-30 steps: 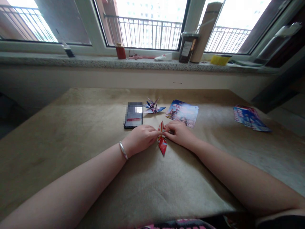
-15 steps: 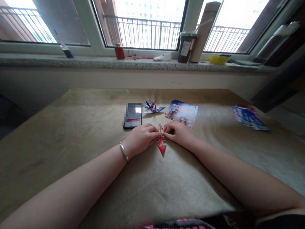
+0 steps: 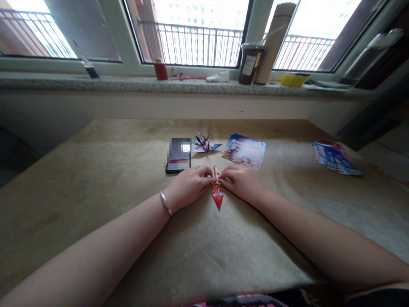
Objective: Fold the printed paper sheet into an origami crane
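A small folded red paper piece (image 3: 217,195) lies on the tan table (image 3: 96,179), its lower tip pointing toward me. My left hand (image 3: 188,185), with a silver bracelet on the wrist, pinches its left side with curled fingers. My right hand (image 3: 242,181) pinches its right side the same way. Both hands rest on the table and meet at the paper's middle, hiding part of it.
A phone (image 3: 179,156) lies just beyond my left hand. Beside it sits a finished blue paper crane (image 3: 204,143), then a printed paper sheet (image 3: 244,150). More printed sheets (image 3: 334,157) lie far right. The windowsill (image 3: 128,84) holds jars, a red cup and small items.
The red paper's upper part looks narrower than one second ago, as my fingertips have pressed closer together. Both hands have stayed in place.
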